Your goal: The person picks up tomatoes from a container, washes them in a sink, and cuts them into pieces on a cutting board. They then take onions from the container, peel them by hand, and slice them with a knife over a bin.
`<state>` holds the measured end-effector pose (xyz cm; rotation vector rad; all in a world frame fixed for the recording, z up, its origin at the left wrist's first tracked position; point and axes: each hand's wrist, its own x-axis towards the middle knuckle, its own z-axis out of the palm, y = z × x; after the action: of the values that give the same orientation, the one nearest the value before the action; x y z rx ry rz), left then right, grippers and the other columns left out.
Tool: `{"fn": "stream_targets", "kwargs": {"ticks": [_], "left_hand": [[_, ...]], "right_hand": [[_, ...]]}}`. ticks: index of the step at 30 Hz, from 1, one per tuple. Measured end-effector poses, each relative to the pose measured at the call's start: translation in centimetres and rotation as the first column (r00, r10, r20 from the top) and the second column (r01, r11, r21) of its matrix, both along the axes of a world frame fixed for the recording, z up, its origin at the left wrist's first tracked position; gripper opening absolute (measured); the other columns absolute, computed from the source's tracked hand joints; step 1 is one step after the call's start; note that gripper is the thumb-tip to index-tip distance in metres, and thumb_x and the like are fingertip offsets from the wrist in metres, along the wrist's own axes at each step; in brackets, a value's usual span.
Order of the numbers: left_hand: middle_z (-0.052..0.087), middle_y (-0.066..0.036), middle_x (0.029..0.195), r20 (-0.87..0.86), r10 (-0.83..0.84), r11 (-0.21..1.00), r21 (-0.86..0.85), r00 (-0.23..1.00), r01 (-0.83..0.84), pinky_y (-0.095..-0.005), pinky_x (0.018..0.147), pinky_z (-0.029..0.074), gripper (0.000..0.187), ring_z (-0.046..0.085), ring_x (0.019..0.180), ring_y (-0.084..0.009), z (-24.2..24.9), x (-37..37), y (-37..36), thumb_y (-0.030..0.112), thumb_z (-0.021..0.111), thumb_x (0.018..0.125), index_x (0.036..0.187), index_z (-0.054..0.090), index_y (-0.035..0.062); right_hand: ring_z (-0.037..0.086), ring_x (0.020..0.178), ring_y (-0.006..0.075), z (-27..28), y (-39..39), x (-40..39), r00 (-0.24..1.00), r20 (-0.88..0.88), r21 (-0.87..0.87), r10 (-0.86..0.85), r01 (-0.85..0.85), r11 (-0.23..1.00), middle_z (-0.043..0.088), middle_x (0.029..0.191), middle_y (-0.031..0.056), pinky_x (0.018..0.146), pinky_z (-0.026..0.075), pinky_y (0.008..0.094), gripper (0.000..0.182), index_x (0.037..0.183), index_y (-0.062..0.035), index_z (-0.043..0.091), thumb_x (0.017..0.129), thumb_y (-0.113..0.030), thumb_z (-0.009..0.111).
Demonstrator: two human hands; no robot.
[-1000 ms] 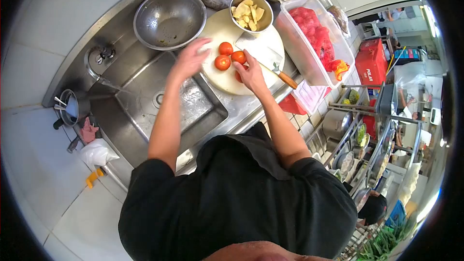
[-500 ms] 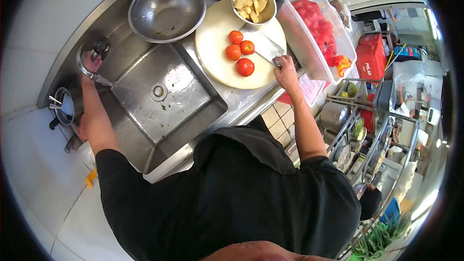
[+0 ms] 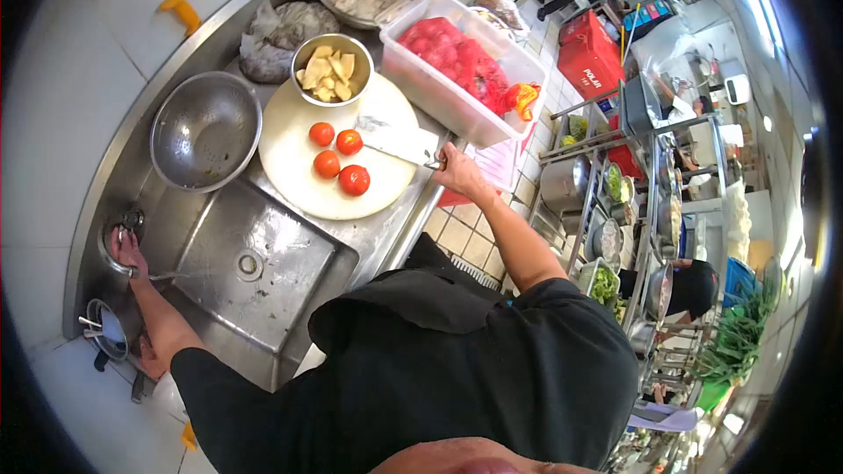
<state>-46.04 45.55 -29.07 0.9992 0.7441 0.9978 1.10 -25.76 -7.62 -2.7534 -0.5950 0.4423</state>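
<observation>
Four tomatoes (image 3: 338, 156) are noted on the cutting board (image 3: 290, 177). The knife (image 3: 399, 144), blade on the board, is grasped by the right hand (image 3: 463, 175). Across the sink (image 3: 248, 267) from the board, the faucet (image 3: 112, 254) is met by the left hand (image 3: 130, 254); whether gripped cannot be determined.

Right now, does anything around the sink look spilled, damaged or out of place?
Small dark scraps lie loose in the sink near the drain, which looks a bit messy and might clog it. Otherwise, nothing stands out: the four tomatoes sit whole on the cutting board.
</observation>
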Motion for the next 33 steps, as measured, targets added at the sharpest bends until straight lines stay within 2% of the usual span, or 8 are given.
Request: {"fn": "stream_targets", "kwargs": {"ticks": [5, 7, 9, 11, 18, 25, 29, 33], "left_hand": [[0.061, -0.009, 0.128, -0.349, 0.432, 0.883, -0.025, 0.832, -0.469, -0.0398, 0.099, 0.046, 0.046, 0.059, 0.112, -0.0235, -0.9, 3.2, -3.4, 0.014, 0.063, 0.099, 0.143, 0.051, 0.0045], [0.061, -0.014, 0.131, -0.228, 0.354, 0.912, -0.132, 0.907, -0.389, -0.0395, 0.102, 0.044, 0.043, 0.057, 0.116, -0.0242, -4.6, 1.4, -7.3, 0.011, 0.06, 0.098, 0.14, 0.053, 0.0041], [0.066, -0.013, 0.122, -0.537, 0.471, 0.881, 0.249, 0.7, -0.403, -0.0403, 0.102, 0.045, 0.041, 0.061, 0.113, -0.026, -4.9, 2.8, -17.4, 0.013, 0.062, 0.097, 0.135, 0.057, -0.0021], [0.069, -0.012, 0.115, -0.711, 0.378, 0.925, 0.253, 0.593, -0.285, -0.039, 0.1, 0.046, 0.034, 0.063, 0.106, -0.0255, 1.2, 6.2, -29.0, 0.01, 0.064, 0.095, 0.126, 0.063, -0.0028], [0.06, -0.013, 0.128, -0.495, 0.163, 0.937, 0.35, 0.854, 0.024, -0.0382, 0.1, 0.047, 0.028, 0.058, 0.116, -0.0253, 10.4, 14.3, -49.5, 0.003, 0.067, 0.092, 0.12, 0.066, 0.0009], [0.055, -0.019, 0.132, -0.557, 0.143, 0.66, 0.67, 0.818, 0.34, -0.0439, 0.104, 0.045, 0.051, 0.054, 0.122, -0.036, 19.8, 25.6, -54.3, 0.017, 0.083, 0.079, 0.125, 0.065, 0.006], [0.056, -0.017, 0.131, -0.672, 0.19, 0.55, 0.677, 0.716, 0.49, -0.0454, 0.105, 0.044, 0.05, 0.053, 0.121, -0.0385, 19.2, 29.7, -53.2, 0.011, 0.08, 0.075, 0.122, 0.064, 0.0066], [0.059, -0.016, 0.13, -0.625, 0.156, 0.515, 0.713, 0.765, 0.476, -0.045, 0.107, 0.043, 0.052, 0.053, 0.121, -0.0382, 17.5, 30.5, -51.7, 0.007, 0.078, 0.075, 0.124, 0.062, 0.0065]], "right_hand": [[0.069, 0.09, 0.044, 2.4, -2.9, -1.4, 0.993, 0.071, -0.04, -0.091, 0.094, 0.995, 0.071, 0.091, 0.0236, 0.082, 0.054, 0.0518, 0.039, 0.104, -0.0044, 0.06, 0.076, -0.03, 0.067], [0.069, 0.09, 0.0442, 3.5, -3.8, -2.4, 0.99, 0.067, -0.026, -0.125, 0.127, 0.992, 0.071, 0.091, 0.0243, 0.082, 0.054, 0.0519, 0.039, 0.104, -0.0039, 0.06, 0.076, -0.03, 0.067], [0.068, 0.087, 0.0453, 2.6, -5.1, -2.5, 0.991, 0.034, 0.015, -0.126, 0.126, 0.992, 0.069, 0.086, 0.0254, 0.08, 0.053, 0.0519, 0.039, 0.102, -0.0029, 0.059, 0.076, -0.031, 0.068], [0.068, 0.085, 0.0462, 3.5, -5.8, -2.7, 0.992, -0.024, 0.092, -0.125, 0.126, 0.988, 0.068, 0.084, 0.026, 0.078, 0.052, 0.0521, 0.039, 0.1, -0.0023, 0.059, 0.077, -0.032, 0.069], [0.068, 0.091, 0.0437, 0.6, -6.0, -1.8, 0.989, 0.045, 0.068, -0.139, 0.136, 0.988, 0.07, 0.089, 0.0222, 0.079, 0.051, 0.0533, 0.036, 0.105, -0.0071, 0.058, 0.081, -0.029, 0.073], [0.068, 0.093, 0.0444, -0.2, -5.3, -0.4, 0.997, -0.053, 0.114, -0.062, 0.068, 0.991, 0.07, 0.094, 0.0231, 0.08, 0.052, 0.0524, 0.044, 0.114, -0.0075, 0.057, 0.082, -0.032, 0.076], [0.066, 0.071, 0.0297, -2.0, -7.6, 1.1, 0.971, -0.233, 0.36, 0.047, 0.042, 0.932, 0.065, 0.077, 0.0151, 0.068, 0.053, 0.0434, 0.046, 0.113, -0.002, 0.054, 0.084, -0.03, 0.077], [0.054, 0.052, 0.0112, 2.3, -8.1, -0.5, 0.642, -0.753, 0.51, 0.145, 0.43, 0.745, 0.055, 0.067, 0.0022, 0.045, 0.043, 0.0284, 0.029, 0.114, 0.0009, 0.052, 0.096, -0.019, 0.065]]}}
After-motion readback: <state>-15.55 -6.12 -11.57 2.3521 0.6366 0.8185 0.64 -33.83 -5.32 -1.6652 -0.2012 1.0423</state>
